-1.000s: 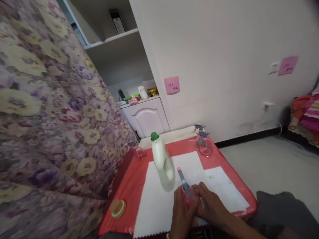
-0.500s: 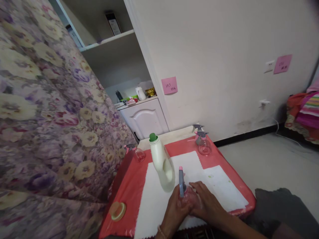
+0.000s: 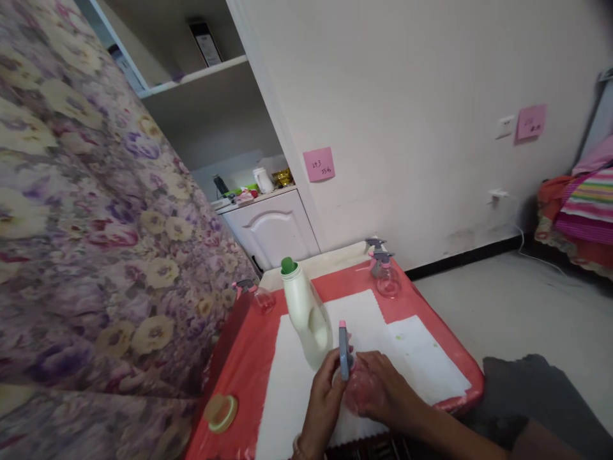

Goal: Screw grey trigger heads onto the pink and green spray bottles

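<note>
A clear pink spray bottle [image 3: 360,391] with a grey and pink trigger head is held between my hands at the table's near side. My left hand [image 3: 324,397] closes round the trigger head and neck. My right hand [image 3: 390,393] wraps the round body from the right. Just beyond them stands a pale green jug [image 3: 306,313] with a green spout and a handle hole. White cloth [image 3: 287,396] lies beneath the jug and my hands. A round cap [image 3: 221,413] rests at the front left on the red table cover [image 3: 249,364].
Another spray bottle [image 3: 262,299] leans at the back left; a further one [image 3: 387,281] stands at the back right, with a grey trigger head [image 3: 376,244] behind it. A floral curtain [image 3: 110,255] hangs close on the left. A wall and cabinet [image 3: 272,223] lie behind the table.
My left hand has moved up from the bottle's body to its trigger head and neck. My right hand stays round the body. The view has shifted slightly.
</note>
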Demonstrator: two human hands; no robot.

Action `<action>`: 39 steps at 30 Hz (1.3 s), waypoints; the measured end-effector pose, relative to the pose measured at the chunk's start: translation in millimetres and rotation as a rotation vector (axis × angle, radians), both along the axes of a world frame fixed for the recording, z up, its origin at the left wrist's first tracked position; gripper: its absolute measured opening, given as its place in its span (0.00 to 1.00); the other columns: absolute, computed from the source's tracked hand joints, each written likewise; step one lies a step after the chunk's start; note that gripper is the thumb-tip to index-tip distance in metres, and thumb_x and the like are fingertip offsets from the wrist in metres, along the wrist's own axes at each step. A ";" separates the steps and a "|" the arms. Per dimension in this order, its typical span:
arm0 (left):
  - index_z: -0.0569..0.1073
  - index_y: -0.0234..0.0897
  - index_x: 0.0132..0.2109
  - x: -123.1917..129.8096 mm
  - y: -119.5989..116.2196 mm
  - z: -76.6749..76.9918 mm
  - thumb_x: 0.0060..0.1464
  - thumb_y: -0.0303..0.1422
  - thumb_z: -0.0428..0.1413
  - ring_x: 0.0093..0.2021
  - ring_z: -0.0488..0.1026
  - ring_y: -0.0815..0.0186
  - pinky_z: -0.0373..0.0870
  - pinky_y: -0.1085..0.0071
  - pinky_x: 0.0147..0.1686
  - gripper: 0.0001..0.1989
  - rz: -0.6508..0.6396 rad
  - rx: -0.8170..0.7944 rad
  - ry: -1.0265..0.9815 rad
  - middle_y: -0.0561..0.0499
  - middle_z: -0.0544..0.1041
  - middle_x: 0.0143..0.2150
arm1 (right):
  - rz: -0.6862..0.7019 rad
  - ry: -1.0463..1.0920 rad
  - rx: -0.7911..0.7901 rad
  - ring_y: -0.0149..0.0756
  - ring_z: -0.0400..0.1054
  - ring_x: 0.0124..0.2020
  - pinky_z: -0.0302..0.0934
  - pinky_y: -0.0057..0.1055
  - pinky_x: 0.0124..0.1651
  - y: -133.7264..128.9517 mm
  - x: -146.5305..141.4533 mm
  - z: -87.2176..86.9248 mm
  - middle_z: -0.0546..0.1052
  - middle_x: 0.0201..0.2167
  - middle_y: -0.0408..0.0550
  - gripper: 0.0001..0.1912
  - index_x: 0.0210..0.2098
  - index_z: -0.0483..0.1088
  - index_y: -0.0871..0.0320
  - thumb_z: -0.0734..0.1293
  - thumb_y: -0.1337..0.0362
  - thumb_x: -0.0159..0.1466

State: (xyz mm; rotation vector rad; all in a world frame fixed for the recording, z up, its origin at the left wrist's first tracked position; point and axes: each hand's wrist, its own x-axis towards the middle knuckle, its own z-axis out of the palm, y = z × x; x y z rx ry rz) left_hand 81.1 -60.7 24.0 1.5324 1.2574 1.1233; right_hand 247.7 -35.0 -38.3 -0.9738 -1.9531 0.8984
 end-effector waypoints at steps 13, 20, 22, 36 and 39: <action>0.75 0.38 0.52 5.3 5.5 -6.1 0.55 0.39 0.59 0.52 0.73 0.55 0.66 0.60 0.56 0.19 -0.003 -0.048 -0.148 0.47 0.79 0.50 | -0.037 -0.006 0.087 0.48 0.66 0.50 0.61 0.45 0.56 3.7 -5.8 -8.8 0.73 0.51 0.52 0.34 0.55 0.64 0.56 0.71 0.70 0.48; 0.76 0.36 0.45 5.3 8.0 -15.5 0.53 0.38 0.60 0.50 0.74 0.55 0.68 0.60 0.54 0.14 0.049 -0.037 -0.164 0.45 0.80 0.48 | -0.068 -0.014 0.064 0.47 0.66 0.49 0.61 0.43 0.54 5.5 -7.3 -17.6 0.72 0.48 0.51 0.32 0.52 0.65 0.54 0.72 0.68 0.46; 0.76 0.37 0.48 3.7 8.0 -15.1 0.53 0.38 0.60 0.53 0.73 0.54 0.67 0.59 0.56 0.16 0.047 -0.060 -0.162 0.45 0.79 0.51 | -0.067 -0.032 0.089 0.47 0.65 0.48 0.61 0.43 0.54 7.0 -9.1 -22.0 0.72 0.48 0.50 0.32 0.51 0.65 0.54 0.71 0.68 0.47; 0.76 0.36 0.47 13.9 -1.6 13.0 0.58 0.46 0.54 0.49 0.73 0.56 0.66 0.63 0.52 0.19 0.145 -0.067 -0.059 0.45 0.79 0.49 | 0.019 0.097 0.020 0.48 0.63 0.52 0.59 0.45 0.56 1.3 1.8 0.2 0.70 0.51 0.53 0.33 0.54 0.63 0.56 0.71 0.70 0.48; 0.76 0.36 0.46 16.5 2.4 11.9 0.56 0.45 0.56 0.44 0.73 0.57 0.68 0.65 0.47 0.18 0.147 -0.068 -0.090 0.45 0.80 0.46 | 0.048 0.222 0.041 0.46 0.64 0.53 0.59 0.44 0.57 5.3 2.3 3.4 0.70 0.51 0.52 0.30 0.54 0.63 0.54 0.70 0.69 0.52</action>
